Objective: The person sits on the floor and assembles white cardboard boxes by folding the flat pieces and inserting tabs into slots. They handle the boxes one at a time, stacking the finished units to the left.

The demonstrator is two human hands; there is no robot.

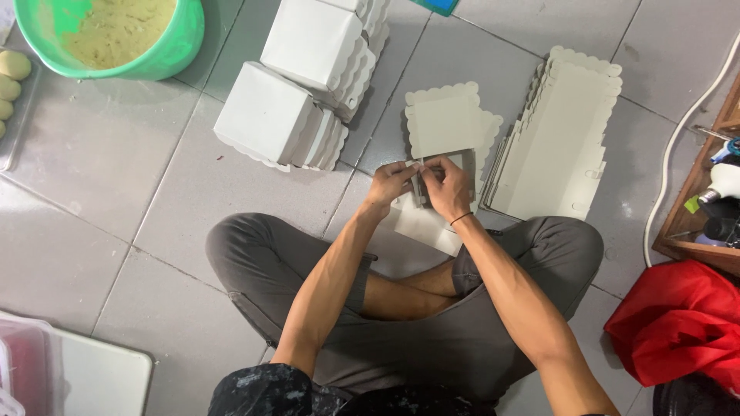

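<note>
Crossed legs [401,308] in grey trousers fill the near part of the view, the person sitting on a grey tiled floor [139,192] with both forearms reaching forward over the knees. Just past the knees the left hand [391,183] and the right hand [445,185] meet, fingers pinched narrow on a white cardboard box blank [422,219] that is partly folded; the two hands touch each other across its upright flap, and its lower panel rests on the floor between hands and legs. A thin dark band circles the right wrist. Directly beyond the hands lies a small pile of flat blanks with scalloped edges [447,123], and to the right of the right hand a larger stack of flat blanks [559,135] leans in a fanned row. Beyond and to the left of the left hand sit folded white boxes [266,112], nested in groups. Far off to the left, a green bucket [166,50] holds pale yellow dough, with small dough balls [11,77] on a tray beside it. Well to the right of the hands lie a white cable [678,139], a wooden tray of tools [713,192] and a red plastic bag [678,323].
</note>
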